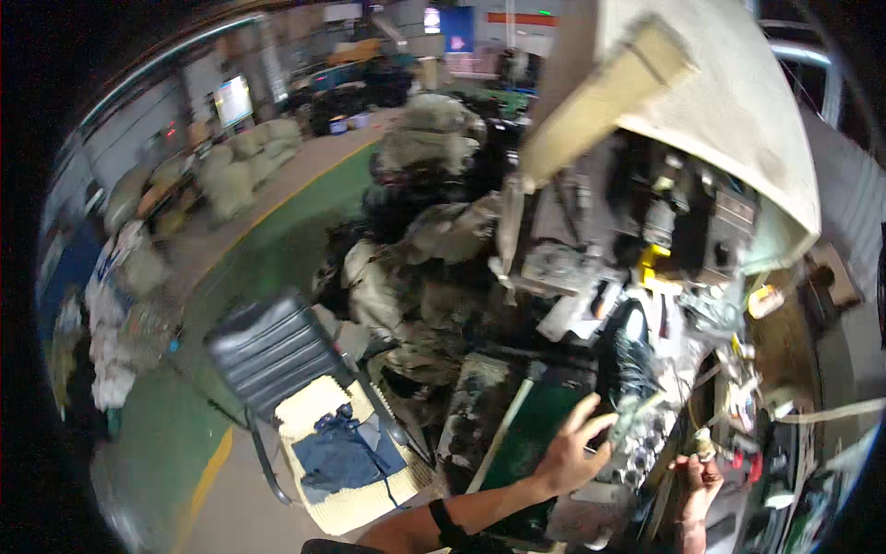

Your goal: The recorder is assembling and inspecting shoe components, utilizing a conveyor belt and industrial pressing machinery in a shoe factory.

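Observation:
My left hand [572, 454] reaches over the machine's front with its fingers spread apart, and nothing shows in it. Beside its fingertips lie clear plastic-looking wrapping and metal parts [637, 448]. My right hand [699, 489] is closed at the lower right around a small pale, knob-like thing [704, 445]; blur hides its exact kind. Just beyond the left hand sits a shiny black shoe-like object [629, 346] amid the clutter. Over it all rises the machine's big cream cover [711, 83], with metal fittings and a yellow part [653, 263] beneath.
A black chair [277, 355] with dark blue cloth [346, 452] on its cream seat pad stands to the left. Grey-green sacks [429, 134] and heaped bags lie behind it. A dark green panel [531, 434] is below my left hand. Small tools and bits crowd the right side.

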The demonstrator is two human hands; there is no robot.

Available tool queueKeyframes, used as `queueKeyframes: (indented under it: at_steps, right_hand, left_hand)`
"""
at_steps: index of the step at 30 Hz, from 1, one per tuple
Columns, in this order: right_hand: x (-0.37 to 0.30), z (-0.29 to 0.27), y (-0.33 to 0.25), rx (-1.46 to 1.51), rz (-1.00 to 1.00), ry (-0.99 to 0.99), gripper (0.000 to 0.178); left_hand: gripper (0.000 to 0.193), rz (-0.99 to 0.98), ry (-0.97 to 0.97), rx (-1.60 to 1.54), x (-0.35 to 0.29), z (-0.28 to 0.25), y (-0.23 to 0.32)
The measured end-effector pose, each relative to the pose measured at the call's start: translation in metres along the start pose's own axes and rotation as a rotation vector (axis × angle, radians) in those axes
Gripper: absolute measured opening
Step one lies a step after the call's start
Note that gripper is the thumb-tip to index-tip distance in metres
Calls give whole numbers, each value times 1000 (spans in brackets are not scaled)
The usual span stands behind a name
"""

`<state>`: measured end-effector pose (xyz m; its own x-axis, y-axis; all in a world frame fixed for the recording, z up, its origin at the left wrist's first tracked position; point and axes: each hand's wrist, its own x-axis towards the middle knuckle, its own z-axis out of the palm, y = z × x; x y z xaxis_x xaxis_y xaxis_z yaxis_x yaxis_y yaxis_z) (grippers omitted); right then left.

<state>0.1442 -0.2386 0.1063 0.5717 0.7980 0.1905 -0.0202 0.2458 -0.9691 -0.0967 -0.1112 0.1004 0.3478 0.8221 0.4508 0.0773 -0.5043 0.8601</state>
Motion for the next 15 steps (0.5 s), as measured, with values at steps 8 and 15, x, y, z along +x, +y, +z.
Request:
queueKeyframes:
  at_steps: [8, 15]
  right_hand:
    - [-94, -135, -37, -233, 196, 450, 23]
    - [-258, -279, 20, 145, 255, 898, 46]
  left_hand:
    - [23, 309, 125, 31, 6, 9, 68]
    - [19, 204, -216, -174, -39, 112, 146]
